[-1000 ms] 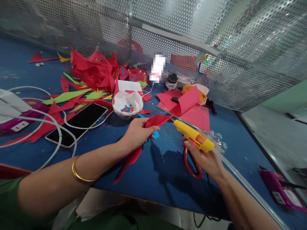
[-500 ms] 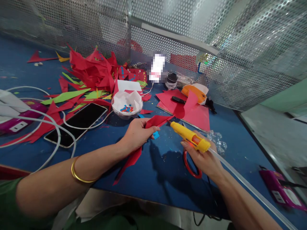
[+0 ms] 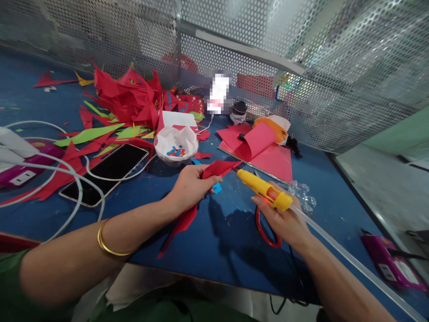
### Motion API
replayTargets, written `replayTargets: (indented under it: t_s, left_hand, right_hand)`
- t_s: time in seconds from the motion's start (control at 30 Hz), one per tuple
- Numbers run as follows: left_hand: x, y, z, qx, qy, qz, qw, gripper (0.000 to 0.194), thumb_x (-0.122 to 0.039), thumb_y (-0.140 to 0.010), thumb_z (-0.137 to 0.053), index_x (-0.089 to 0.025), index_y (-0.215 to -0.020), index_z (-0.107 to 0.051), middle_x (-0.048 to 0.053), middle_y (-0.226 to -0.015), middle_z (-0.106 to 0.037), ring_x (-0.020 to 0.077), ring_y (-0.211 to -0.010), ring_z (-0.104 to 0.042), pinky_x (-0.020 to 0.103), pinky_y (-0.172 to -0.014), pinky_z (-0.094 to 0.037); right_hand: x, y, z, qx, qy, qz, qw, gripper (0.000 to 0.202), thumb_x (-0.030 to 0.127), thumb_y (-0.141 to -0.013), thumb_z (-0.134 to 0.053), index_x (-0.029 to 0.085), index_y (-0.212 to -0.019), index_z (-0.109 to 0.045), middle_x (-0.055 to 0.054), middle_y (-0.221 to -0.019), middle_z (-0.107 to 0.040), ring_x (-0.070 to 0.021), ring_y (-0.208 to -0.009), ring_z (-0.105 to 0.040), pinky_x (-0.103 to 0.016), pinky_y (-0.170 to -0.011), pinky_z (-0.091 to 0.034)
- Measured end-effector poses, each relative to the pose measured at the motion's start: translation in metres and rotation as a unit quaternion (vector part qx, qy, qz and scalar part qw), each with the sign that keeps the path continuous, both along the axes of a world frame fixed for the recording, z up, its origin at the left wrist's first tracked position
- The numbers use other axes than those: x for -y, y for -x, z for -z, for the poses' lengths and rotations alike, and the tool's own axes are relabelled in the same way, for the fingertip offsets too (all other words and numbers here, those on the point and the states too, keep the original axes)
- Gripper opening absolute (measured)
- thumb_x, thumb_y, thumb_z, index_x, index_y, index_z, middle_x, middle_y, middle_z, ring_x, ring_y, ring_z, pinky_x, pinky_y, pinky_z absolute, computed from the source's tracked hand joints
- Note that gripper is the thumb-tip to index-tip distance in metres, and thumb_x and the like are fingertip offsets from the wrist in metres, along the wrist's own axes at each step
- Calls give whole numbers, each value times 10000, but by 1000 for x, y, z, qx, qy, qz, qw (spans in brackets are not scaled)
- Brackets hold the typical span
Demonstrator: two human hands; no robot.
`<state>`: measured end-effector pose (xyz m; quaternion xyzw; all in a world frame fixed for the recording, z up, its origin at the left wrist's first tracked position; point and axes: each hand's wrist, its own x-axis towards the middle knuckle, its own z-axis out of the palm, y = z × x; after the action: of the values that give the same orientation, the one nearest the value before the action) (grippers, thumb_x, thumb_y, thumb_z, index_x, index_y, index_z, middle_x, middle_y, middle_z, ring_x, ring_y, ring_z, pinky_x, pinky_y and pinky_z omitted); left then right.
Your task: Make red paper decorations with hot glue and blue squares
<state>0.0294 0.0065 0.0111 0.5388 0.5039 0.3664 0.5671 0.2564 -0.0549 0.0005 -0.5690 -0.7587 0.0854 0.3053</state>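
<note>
My left hand (image 3: 192,185) pinches a folded red paper piece (image 3: 219,168); a long red strip (image 3: 182,226) hangs below it toward the table's front edge. A small blue piece (image 3: 217,188) shows beside the fingertips. My right hand (image 3: 283,219) is closed round a yellow glue gun (image 3: 264,189) with a long clear glue stick in its rear. The gun's nozzle is at the right tip of the red piece; whether they touch is unclear. Red-handled scissors (image 3: 266,232) lie under my right hand, partly hidden.
A lined bowl (image 3: 176,145) holds small blue and red bits. Left of it are a dark phone (image 3: 107,174), white cables and heaped red paper (image 3: 127,98). Pink-red sheets (image 3: 268,156) lie behind the gun, clear plastic (image 3: 304,196) right of it. Perforated metal panels stand behind.
The loose pink-red sheet behind the glue gun has shifted its curl, its raised flap now lying further back over the black object. Both hands hold nearly the same pose.
</note>
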Motion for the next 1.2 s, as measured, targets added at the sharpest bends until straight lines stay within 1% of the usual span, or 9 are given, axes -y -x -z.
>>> replayTargets:
  t_s: [0.13, 0.27, 0.47, 0.6, 0.77, 0.97, 1.1, 1.2]
  left_hand:
    - [0, 0, -1, -10, 7, 0, 1000, 128, -191, -790, -689, -158, -674, -648, -55, -481, -567, 58, -401, -430, 199, -416, -316]
    - [0, 1, -1, -12, -1, 5, 1000, 117, -208, -798, -690, -157, -697, -662, -51, -492, -574, 59, -410, -433, 198, -422, -310]
    - [0, 1, 0, -12, 9, 3, 1000, 103, -233, -792, -692, -158, -724, -675, -48, -492, -565, 69, -418, -447, 202, -428, -328]
    - [0, 1, 1, -6, 8, 9, 1000, 98, -238, -792, -693, -153, -743, -684, -47, -496, -568, 69, -423, -455, 194, -422, -328]
    - [0, 1, -1, 4, 5, 11, 1000, 99, -220, -792, -696, -151, -725, -675, -54, -486, -562, 62, -416, -445, 184, -413, -318]
    - [0, 1, -2, -1, 5, 8, 1000, 97, -189, -803, -684, -151, -714, -671, -52, -489, -563, 57, -409, -433, 185, -411, -313]
    - [0, 1, -2, 2, 8, 9, 1000, 82, -200, -806, -681, -154, -738, -681, -45, -504, -572, 66, -433, -466, 190, -423, -333]
    - [2, 1, -2, -3, 16, 6, 1000, 82, -217, -807, -680, -155, -754, -689, -44, -503, -570, 70, -429, -461, 197, -425, -337]
  right_hand:
    - [1, 0, -1, 4, 8, 12, 1000, 313, 484, -947, -534, 220, -782, -567, -2, -698, -600, -142, -593, -534, -283, -557, -407]
    - [2, 1, -4, -4, 18, 19, 1000, 324, 502, -946, -528, 221, -793, -579, -15, -714, -619, -153, -619, -555, -285, -542, -410]
    - [1, 3, -5, -11, 24, 29, 999, 302, 506, -946, -524, 233, -844, -604, -20, -715, -635, -168, -632, -578, -288, -530, -411]
    - [1, 2, -4, -11, 19, 35, 999, 315, 515, -937, -530, 236, -803, -590, -14, -689, -623, -166, -603, -566, -293, -535, -410]
    - [1, 0, -1, -3, 21, 20, 1000, 309, 493, -936, -542, 228, -781, -576, -4, -680, -605, -150, -579, -535, -292, -542, -400]
    - [1, 0, -2, 3, 8, 11, 1000, 309, 475, -931, -545, 221, -760, -586, 2, -648, -591, -136, -555, -514, -289, -538, -398]
    - [1, 0, -3, 5, 7, 22, 1000, 315, 484, -931, -540, 223, -760, -587, -8, -657, -603, -146, -563, -530, -292, -531, -404]
    - [1, 2, -5, -10, 15, 38, 999, 320, 503, -931, -538, 227, -781, -595, -9, -657, -611, -153, -577, -549, -288, -517, -406]
